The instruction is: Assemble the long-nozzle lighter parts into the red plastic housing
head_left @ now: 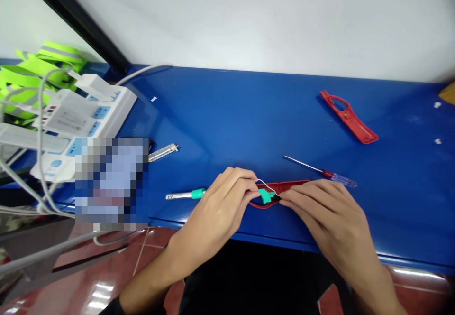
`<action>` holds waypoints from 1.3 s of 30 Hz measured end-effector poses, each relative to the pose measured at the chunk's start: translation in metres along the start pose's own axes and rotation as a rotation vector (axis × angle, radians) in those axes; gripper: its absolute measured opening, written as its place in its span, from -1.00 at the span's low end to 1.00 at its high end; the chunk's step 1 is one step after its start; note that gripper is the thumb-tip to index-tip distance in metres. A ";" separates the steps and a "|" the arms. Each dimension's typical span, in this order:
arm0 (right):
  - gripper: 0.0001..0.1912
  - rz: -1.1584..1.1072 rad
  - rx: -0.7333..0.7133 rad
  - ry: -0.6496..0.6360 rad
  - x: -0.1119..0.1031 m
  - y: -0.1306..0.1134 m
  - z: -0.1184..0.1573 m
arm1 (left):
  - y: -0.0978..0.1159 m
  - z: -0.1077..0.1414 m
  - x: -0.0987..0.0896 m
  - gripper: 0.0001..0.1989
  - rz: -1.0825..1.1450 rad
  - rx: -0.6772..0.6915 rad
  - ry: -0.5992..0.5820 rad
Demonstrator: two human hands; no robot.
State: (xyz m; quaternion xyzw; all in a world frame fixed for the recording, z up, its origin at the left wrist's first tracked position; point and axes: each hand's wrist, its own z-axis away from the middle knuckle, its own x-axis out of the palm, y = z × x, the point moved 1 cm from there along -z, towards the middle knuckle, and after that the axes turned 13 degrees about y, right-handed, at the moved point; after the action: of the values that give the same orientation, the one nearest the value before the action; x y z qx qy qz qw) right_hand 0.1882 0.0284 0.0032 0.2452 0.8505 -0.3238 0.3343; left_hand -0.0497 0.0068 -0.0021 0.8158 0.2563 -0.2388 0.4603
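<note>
While one red shell [359, 127] lies apart on the surface [231, 115], the other [295, 182] sits open beneath both hands, its green piece [265, 196] and wire [264, 181] exposed – the halves are separated, not joined. The left hand [222, 201], palm down, has its grip pinched on the green piece; the right hand [330, 210] arches in opposite, fingertips closed by the wire's end – what they pinch is hidden. The screwdriver [329, 174] lies just beyond.

Power strip [102, 112] lies left, screwdriver [323, 171] right, on table [231, 120].
</note>
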 end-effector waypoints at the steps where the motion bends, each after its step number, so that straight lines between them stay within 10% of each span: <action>1: -0.81 0.002 0.001 0.001 0.000 0.000 0.000 | 0.000 0.000 0.000 -0.90 0.003 -0.004 -0.006; 30: -0.89 -0.024 -0.014 -0.029 0.003 0.000 0.001 | 0.001 -0.005 0.000 -0.86 0.058 0.015 -0.017; 39: -0.94 -0.055 -0.009 -0.029 0.003 0.003 0.001 | 0.013 -0.020 -0.006 -0.75 -0.004 0.002 -0.192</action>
State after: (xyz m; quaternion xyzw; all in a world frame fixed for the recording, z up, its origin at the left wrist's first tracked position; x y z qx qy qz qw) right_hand 0.1884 0.0304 -0.0002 0.2154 0.8533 -0.3328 0.3388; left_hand -0.0430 0.0172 0.0195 0.7891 0.2122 -0.3169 0.4815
